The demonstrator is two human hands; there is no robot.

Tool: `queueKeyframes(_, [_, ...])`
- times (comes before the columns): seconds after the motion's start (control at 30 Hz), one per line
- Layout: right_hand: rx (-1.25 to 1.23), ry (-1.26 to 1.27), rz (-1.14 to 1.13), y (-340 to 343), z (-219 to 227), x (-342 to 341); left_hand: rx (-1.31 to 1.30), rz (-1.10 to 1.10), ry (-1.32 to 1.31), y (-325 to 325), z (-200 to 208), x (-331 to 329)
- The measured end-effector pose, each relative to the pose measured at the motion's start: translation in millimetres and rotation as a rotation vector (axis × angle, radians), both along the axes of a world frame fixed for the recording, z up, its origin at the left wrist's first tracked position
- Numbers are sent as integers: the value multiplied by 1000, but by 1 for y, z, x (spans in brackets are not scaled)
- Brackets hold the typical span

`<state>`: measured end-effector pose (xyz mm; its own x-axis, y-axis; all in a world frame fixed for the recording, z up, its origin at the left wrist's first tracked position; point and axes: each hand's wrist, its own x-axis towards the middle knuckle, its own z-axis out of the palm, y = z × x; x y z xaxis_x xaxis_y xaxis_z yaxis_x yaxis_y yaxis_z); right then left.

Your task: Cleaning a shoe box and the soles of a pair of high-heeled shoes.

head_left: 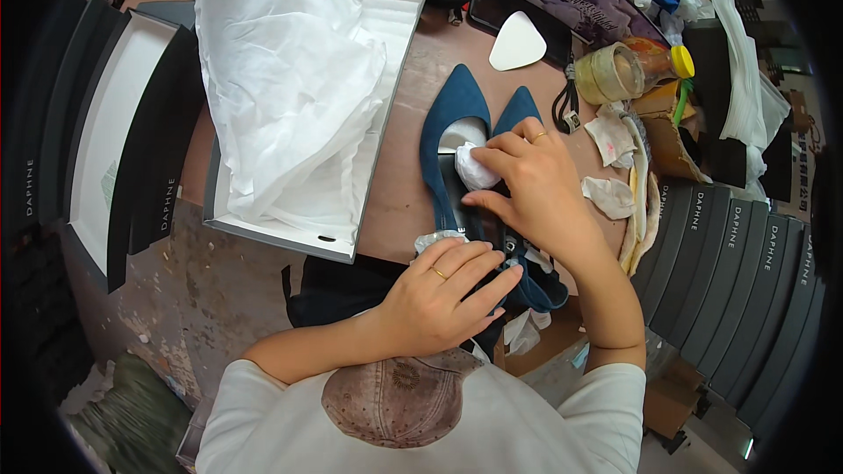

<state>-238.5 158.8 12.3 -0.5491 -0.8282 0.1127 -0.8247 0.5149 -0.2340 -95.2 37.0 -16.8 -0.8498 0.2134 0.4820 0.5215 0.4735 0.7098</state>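
A pair of teal-blue, pointed-toe shoes lies on the worn pinkish-brown tabletop (406, 154), right of a shallow grey shoebox with a white lining (281, 242); both toes point to the far side, the left shoe (430, 127) in fuller view than the right shoe (518, 105), which the right hand partly covers. The right hand (543, 189) has its thumb and fingers bent around a crumpled ball of white paper (475, 172) at the left shoe's foot opening, apparently in a loose pinch. The left hand (446, 294) lies palm down over the near, heel end of the shoes, fingers spread, beside a scrap of thin, whitish wrapping (436, 239); whether it grips anything underneath, I cannot tell. For good handling here, the ball should stay compact and be guided along the insole toward the toe with the fingertips, pressed gently so that the pointed front fills without bulging. The blue upper looks soft and probably marks easily, so light contact at its edge seems wise. Steady pressure from the left hand at the heel would stop the shoe sliding. Loose white tissue (285, 79) fills much of the box, well away from the fingers.
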Motion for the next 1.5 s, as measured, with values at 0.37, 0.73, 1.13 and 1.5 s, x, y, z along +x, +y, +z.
queueKeyframes(0.37, [-6, -289, -160, -10, -7, 9, 13, 5, 26, -1, -8, 1])
queueKeyframes(0.73, [125, -33, 16, -14, -24, 6, 46, -10, 23, 1, -10, 1])
queueKeyframes(1.13, [151, 52, -77, -19, -36, -8, 41, -3, 16, 3, -14, -1])
queueKeyframes(1.5, [34, 21, -241, -18, -44, -26, 61, -38, 30, 9, -12, -5])
